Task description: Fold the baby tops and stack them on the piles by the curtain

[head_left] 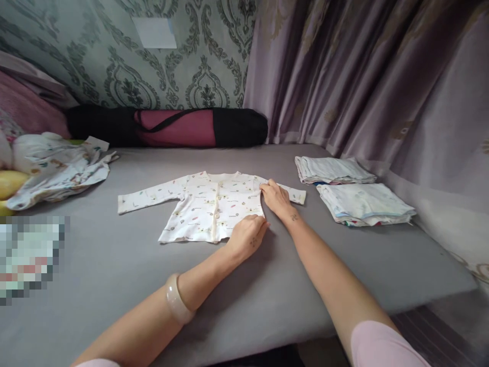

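Note:
A small white long-sleeved baby shirt (202, 209) with tiny printed figures and a buttoned front lies spread on the grey bed sheet (114, 285). Its sleeves reach out to both sides. My left hand (248, 235), below a pale bangle (178, 299) on the forearm, is closed at the shirt's lower right corner, with the fingertips pinching the hem. Up at the right armpit, my right hand (275, 198) pinches the cloth where sleeve and body meet. Part of the right sleeve is hidden behind that hand.
Two stacks of folded clothes (334, 169) (365, 203) lie on the right near the purple curtain (344, 76). Crumpled printed clothes (69, 171) are heaped at left. A long black and maroon bag (175, 127) rests along the patterned wall (206, 56).

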The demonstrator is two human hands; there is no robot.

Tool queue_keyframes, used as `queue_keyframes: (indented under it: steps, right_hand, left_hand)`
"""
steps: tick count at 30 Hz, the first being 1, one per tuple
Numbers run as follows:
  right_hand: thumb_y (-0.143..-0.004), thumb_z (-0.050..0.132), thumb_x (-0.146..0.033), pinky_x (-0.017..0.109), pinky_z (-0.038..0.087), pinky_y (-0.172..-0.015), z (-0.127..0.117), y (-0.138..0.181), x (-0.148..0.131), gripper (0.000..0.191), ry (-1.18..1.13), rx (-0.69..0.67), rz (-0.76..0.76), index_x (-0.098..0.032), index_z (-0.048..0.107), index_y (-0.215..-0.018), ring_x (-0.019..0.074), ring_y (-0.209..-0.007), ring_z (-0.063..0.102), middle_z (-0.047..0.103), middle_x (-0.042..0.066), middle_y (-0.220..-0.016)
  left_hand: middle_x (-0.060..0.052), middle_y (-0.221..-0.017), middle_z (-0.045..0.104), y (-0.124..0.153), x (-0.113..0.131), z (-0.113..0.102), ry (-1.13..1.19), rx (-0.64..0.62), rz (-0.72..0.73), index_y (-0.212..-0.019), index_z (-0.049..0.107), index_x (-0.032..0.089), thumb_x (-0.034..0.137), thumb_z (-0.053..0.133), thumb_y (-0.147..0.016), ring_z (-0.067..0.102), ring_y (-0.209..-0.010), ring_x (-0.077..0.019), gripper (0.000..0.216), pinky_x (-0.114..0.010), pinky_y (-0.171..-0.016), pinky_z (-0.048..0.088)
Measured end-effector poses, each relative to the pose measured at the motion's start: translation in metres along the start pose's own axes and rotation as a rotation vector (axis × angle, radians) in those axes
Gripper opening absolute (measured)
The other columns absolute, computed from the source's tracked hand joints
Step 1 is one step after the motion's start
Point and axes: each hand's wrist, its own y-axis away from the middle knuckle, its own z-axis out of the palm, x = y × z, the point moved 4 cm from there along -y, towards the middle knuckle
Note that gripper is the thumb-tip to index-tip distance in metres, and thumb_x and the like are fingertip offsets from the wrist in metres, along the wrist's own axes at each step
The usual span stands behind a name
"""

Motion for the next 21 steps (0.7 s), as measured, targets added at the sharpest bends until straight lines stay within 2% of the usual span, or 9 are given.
queue_keyframes:
  steps: [3, 8, 11, 13, 15, 17, 19, 21]
  right_hand:
    - [-0.101, 0.027, -0.023, 0.032, 0.045, -0.086, 0.003, -0.001, 0.003, 0.042, -0.023, -0.008, -0.002, -0.027, 0.062, -0.123, 0.0224, -0.104, 0.061, 0.058, 0.010, -0.120]
    - [-0.098, 0.030, -0.018, 0.032, 0.046, -0.088, -0.001, 0.002, 0.005, 0.043, -0.049, -0.040, 0.020, -0.026, 0.063, -0.125, 0.0230, -0.107, 0.061, 0.059, 0.010, -0.124]
    - [-0.097, 0.028, -0.014, 0.034, 0.043, -0.096, -0.008, 0.005, -0.007, 0.046, -0.052, 0.020, 0.029, -0.021, 0.061, -0.128, 0.0251, -0.116, 0.058, 0.060, 0.014, -0.127]
    - [-0.098, 0.026, -0.017, 0.035, 0.039, -0.104, -0.010, 0.006, -0.025, 0.046, -0.134, 0.066, -0.074, -0.017, 0.058, -0.133, 0.0239, -0.125, 0.052, 0.058, 0.015, -0.133]
    - [-0.101, 0.025, -0.025, 0.033, 0.033, -0.111, -0.003, 0.007, -0.046, 0.048, -0.251, 0.014, -0.240, -0.013, 0.049, -0.141, 0.0209, -0.135, 0.044, 0.051, 0.014, -0.144]
    - [-0.102, 0.024, -0.035, 0.035, 0.025, -0.117, 0.011, 0.008, -0.061, 0.055, -0.296, -0.101, -0.331, -0.009, 0.039, -0.148, 0.0209, -0.144, 0.031, 0.038, 0.015, -0.155]
    - [-0.101, 0.022, -0.043, 0.040, 0.017, -0.121, 0.023, 0.010, -0.067, 0.063, -0.255, -0.175, -0.332, -0.007, 0.031, -0.152, 0.0231, -0.149, 0.019, 0.025, 0.016, -0.160]
    - [-0.101, 0.020, -0.047, 0.042, 0.013, -0.122, 0.031, 0.012, -0.067, 0.068, -0.198, -0.184, -0.323, -0.006, 0.025, -0.154, 0.0238, -0.150, 0.012, 0.018, 0.015, -0.162]
  left_hand:
    - [-0.007, -0.096, 0.066, 0.000, -0.002, 0.006, 0.040, 0.026, 0.073, -0.095, 0.062, 0.017, 0.029, 0.038, -0.102, 0.062, -0.093, -0.0178, 0.028, -0.027, -0.082, 0.050]
    - [-0.008, -0.091, 0.064, 0.002, 0.008, 0.018, -0.215, 0.041, 0.242, -0.088, 0.063, 0.016, 0.026, 0.038, -0.101, 0.058, -0.088, -0.0215, 0.030, -0.033, -0.079, 0.050]
    - [-0.008, -0.090, 0.063, 0.005, 0.015, 0.020, -0.284, 0.037, 0.297, -0.089, 0.063, 0.015, 0.018, 0.040, -0.099, 0.058, -0.086, -0.0219, 0.025, -0.034, -0.076, 0.050]
    - [-0.008, -0.089, 0.064, 0.007, 0.019, 0.019, -0.290, 0.019, 0.312, -0.090, 0.063, 0.015, 0.016, 0.041, -0.098, 0.058, -0.085, -0.0218, 0.024, -0.034, -0.074, 0.050]
    - [-0.009, -0.089, 0.065, 0.011, 0.024, 0.018, -0.279, 0.027, 0.330, -0.091, 0.064, 0.014, 0.019, 0.039, -0.099, 0.059, -0.084, -0.0219, 0.027, -0.034, -0.074, 0.051]
    - [-0.011, -0.088, 0.066, 0.016, 0.029, 0.017, -0.262, 0.050, 0.371, -0.092, 0.065, 0.013, 0.024, 0.037, -0.101, 0.060, -0.085, -0.0221, 0.031, -0.035, -0.076, 0.051]
    - [-0.012, -0.087, 0.067, 0.020, 0.032, 0.018, -0.240, 0.061, 0.414, -0.092, 0.065, 0.011, 0.028, 0.038, -0.101, 0.062, -0.085, -0.0225, 0.034, -0.035, -0.078, 0.051]
    - [-0.013, -0.089, 0.068, 0.024, 0.032, 0.015, -0.200, 0.055, 0.418, -0.092, 0.065, 0.011, 0.034, 0.043, -0.100, 0.064, -0.087, -0.0238, 0.033, -0.036, -0.080, 0.052]
